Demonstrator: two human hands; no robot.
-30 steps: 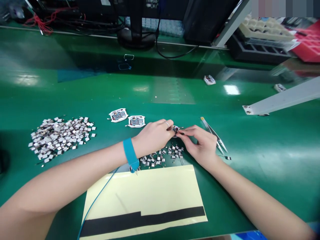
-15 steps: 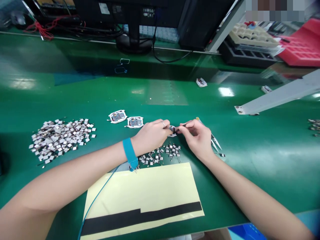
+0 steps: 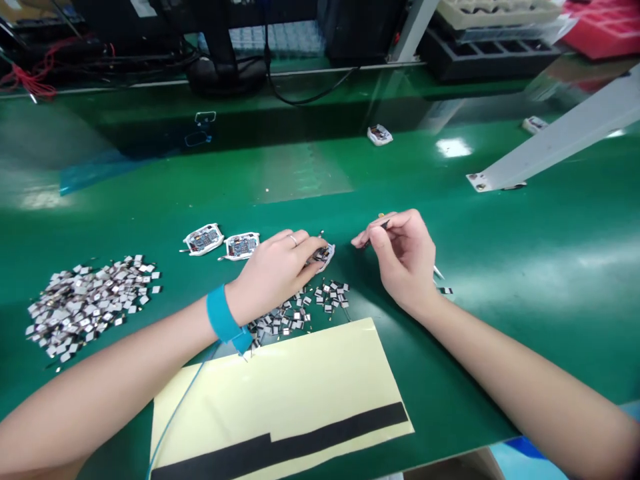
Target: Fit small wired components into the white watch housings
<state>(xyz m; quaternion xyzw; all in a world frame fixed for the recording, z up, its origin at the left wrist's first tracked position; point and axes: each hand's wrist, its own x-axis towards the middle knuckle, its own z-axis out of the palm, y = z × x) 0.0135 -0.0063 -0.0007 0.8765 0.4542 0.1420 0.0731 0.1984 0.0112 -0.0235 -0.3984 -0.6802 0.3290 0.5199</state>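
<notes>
The left hand (image 3: 273, 270) was clamped on a small white-framed circuit module (image 3: 323, 258), apart from the right hand (image 3: 403, 260), which pinched a thin dark strip (image 3: 384, 225). A slip could have scattered the loose silvery chips (image 3: 300, 312) just below.

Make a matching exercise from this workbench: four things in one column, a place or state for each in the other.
Things:
1. tweezers
2. white-framed circuit board
3. blue wrist strap
4. pile of small metal squares

Places or states:
A. heaped at the left of the green bench
B. in the right hand
C. held in the left hand
D. around the left wrist

Pairs: 1-B, 2-C, 3-D, 4-A
</notes>
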